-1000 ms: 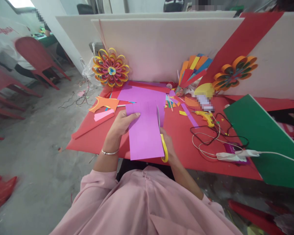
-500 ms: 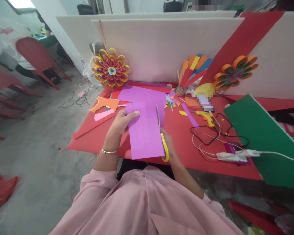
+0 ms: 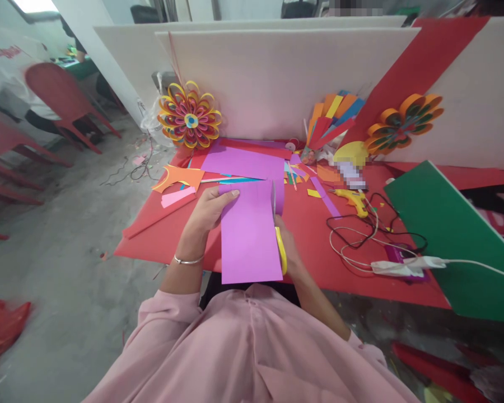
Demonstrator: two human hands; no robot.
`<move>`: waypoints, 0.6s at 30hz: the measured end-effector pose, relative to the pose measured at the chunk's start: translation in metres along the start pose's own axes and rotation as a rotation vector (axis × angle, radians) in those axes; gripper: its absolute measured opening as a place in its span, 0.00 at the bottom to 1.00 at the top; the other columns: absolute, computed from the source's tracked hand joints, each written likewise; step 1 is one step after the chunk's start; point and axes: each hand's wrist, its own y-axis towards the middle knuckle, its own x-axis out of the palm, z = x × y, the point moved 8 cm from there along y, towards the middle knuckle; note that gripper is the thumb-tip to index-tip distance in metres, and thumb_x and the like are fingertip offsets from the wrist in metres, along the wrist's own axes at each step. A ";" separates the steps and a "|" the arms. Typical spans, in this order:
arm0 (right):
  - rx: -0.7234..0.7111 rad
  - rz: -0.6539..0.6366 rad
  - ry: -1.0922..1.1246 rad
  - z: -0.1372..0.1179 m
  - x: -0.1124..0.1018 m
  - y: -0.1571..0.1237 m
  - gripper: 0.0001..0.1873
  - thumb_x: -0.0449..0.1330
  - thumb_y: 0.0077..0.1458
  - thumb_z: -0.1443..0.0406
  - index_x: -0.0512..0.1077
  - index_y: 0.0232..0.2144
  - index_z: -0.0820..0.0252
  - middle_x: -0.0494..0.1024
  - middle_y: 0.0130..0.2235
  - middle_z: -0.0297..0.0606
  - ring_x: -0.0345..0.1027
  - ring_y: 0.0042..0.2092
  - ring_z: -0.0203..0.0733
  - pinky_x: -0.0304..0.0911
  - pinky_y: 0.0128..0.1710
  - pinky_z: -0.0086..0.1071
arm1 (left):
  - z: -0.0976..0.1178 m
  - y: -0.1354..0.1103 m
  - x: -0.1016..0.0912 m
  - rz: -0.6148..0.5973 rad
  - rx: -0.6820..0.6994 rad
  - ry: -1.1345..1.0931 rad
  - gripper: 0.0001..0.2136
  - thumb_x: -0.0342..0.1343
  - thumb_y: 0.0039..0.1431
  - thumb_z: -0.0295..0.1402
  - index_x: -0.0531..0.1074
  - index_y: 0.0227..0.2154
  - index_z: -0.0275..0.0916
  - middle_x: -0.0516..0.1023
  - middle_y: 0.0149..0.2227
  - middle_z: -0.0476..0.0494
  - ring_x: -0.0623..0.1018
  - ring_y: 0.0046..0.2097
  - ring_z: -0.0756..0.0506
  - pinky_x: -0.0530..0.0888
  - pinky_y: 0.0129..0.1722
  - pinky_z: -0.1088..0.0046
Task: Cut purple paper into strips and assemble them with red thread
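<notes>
A paper-craft workshop is indicated by the red-covered table (image 3: 315, 246), yellow-handled metal scissors (image 3: 281, 252), yellow plastic glue gun (image 3: 353, 202), small coloured paper scraps (image 3: 313, 193), round multicoloured looped-paper flower (image 3: 191, 121), red plastic chairs (image 3: 52, 84) and grey concrete floor (image 3: 105, 308).

Head view, forward-down over the hands (image 3: 205, 211)

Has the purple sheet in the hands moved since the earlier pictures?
Yes, slightly toward the pink shirt: the purple sheet now reaches farther past the front edge of the red table.
</notes>
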 end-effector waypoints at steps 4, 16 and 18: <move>-0.017 -0.002 0.007 -0.002 0.001 0.000 0.11 0.61 0.58 0.58 0.71 0.42 0.52 0.79 0.33 0.33 0.71 0.33 0.44 0.62 0.30 0.32 | 0.001 -0.001 0.000 0.002 0.003 -0.009 0.08 0.71 0.51 0.37 0.81 0.27 0.39 0.81 0.26 0.48 0.77 0.27 0.50 0.75 0.29 0.74; 0.078 0.067 0.000 0.007 -0.001 0.003 0.06 0.60 0.58 0.60 0.74 0.36 0.55 0.75 0.28 0.31 0.66 0.30 0.40 0.58 0.27 0.30 | -0.008 0.003 -0.003 0.004 -0.036 -0.017 0.10 0.71 0.50 0.38 0.80 0.29 0.37 0.81 0.27 0.48 0.78 0.27 0.51 0.74 0.28 0.75; 0.073 0.064 0.035 0.007 0.000 0.004 0.07 0.60 0.57 0.61 0.74 0.37 0.56 0.74 0.27 0.31 0.65 0.29 0.39 0.57 0.27 0.30 | -0.009 0.003 -0.004 0.007 -0.036 -0.014 0.09 0.71 0.50 0.37 0.81 0.30 0.38 0.81 0.27 0.48 0.78 0.27 0.51 0.75 0.29 0.75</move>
